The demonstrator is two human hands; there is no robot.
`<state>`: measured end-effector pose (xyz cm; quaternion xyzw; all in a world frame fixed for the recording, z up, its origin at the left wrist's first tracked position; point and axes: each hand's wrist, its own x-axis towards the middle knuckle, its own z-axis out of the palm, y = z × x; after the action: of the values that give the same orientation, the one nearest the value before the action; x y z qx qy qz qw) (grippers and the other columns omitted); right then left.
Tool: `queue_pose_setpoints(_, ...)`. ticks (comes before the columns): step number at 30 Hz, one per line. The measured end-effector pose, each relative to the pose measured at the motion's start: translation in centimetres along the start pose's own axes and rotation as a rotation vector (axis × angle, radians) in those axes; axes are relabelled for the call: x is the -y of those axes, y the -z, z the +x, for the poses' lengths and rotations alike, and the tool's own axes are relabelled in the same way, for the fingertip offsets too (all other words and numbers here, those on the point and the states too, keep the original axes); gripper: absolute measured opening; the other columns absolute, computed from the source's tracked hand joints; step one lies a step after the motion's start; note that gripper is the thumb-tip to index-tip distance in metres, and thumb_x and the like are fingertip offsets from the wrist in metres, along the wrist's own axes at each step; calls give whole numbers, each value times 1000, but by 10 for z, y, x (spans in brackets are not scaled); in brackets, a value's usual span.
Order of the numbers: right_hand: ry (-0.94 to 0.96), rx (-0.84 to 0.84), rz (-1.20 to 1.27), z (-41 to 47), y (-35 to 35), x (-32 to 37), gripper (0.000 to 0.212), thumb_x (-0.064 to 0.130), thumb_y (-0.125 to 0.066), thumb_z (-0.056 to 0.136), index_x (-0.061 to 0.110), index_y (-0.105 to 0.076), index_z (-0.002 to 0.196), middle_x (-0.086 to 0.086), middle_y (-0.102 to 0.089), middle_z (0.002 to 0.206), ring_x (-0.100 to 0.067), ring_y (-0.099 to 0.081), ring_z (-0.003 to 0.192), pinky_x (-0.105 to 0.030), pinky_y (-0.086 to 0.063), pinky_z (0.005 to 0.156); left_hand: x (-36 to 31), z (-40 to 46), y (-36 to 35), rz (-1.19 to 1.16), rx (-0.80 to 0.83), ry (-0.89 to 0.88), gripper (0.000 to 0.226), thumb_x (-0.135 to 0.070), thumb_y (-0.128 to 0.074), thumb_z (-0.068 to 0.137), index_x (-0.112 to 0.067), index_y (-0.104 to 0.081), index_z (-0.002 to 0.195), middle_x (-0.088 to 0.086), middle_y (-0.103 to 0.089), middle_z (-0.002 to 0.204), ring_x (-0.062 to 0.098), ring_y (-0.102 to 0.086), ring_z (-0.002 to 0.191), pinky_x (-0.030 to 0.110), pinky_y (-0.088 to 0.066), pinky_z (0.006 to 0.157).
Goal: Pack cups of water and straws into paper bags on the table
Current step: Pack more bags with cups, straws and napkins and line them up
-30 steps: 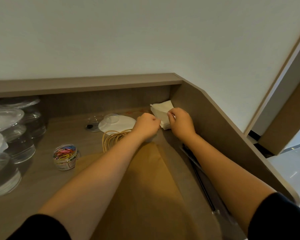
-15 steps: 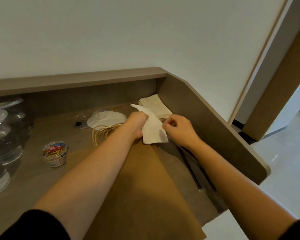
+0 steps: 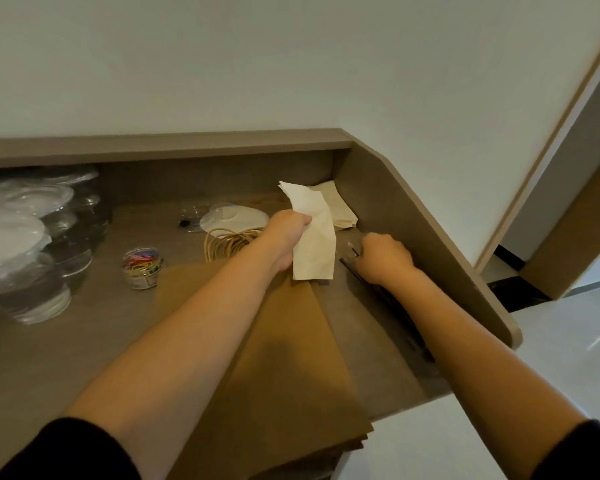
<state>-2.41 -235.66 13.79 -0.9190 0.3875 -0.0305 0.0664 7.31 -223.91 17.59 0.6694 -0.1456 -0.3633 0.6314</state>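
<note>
Two hands are at work — the left hand [image 3: 286,239] grips one white napkin [image 3: 314,237], the right hand [image 3: 385,258] curls on black straws [image 3: 392,306], too bunched to count. Behind the napkin, one napkin stack [image 3: 340,206]. Under both forearms — a stack of paper bags [image 3: 291,358], number unclear. Left of the grip: one coil of cord [image 3: 227,242], one tub of paper clips [image 3: 142,266], several lidded cups [image 3: 25,258].

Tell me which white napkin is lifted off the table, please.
The single napkin gripped in the left hand. It hangs above the paper bags, while the other napkins lie stacked flat in the far corner.
</note>
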Motion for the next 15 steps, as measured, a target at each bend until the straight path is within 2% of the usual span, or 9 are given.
queue_pose_setpoints(3, 59, -110, 216, -5, 19, 10, 14, 16, -52, 91, 14, -54, 78, -3, -54, 72, -14, -52, 61, -24, -42, 54, 5, -13, 3, 5, -3, -55, 14, -17, -44, 99, -15, -44, 112, 0, -54, 93, 18, -55, 86, 30, -45, 69)
queue_pose_setpoints(6, 167, -219, 559, -20, 45, 30, 13, 15, -54, 89, 9, -62, 81, -6, -60, 77, -12, -55, 64, -20, -43, 55, 9, -35, 9, -78, 28, -117, 10, -15, -45, 98, -16, -46, 108, 1, -58, 92, 17, -57, 84, 28, -47, 63)
queue_pose_setpoints(10, 323, -206, 897, -52, 68, 68, 9, 16, -56, 91, 13, -65, 91, 0, -63, 85, -9, -61, 72, -16, -46, 57, 9, -72, 29, -172, 81, -218, 13, -11, -46, 96, -15, -54, 105, 6, -63, 95, 22, -62, 90, 36, -52, 77)
queue_pose_setpoints(13, 370, -214, 1001, -79, 66, 101, 7, 19, -57, 92, 18, -63, 93, -1, -64, 91, -13, -63, 79, -22, -53, 66, 10, -108, 57, -195, 109, -313, 19, -8, -48, 94, -12, -58, 111, 6, -68, 92, 20, -66, 85, 32, -56, 73)
queue_pose_setpoints(15, 380, -223, 1033, -102, 61, 125, 4, 21, -59, 91, 21, -63, 90, 0, -64, 90, -14, -63, 82, -28, -53, 75, 18, -134, 79, -169, 86, -374, 17, -6, -53, 92, -14, -61, 103, 0, -71, 84, 14, -69, 77, 26, -56, 66)
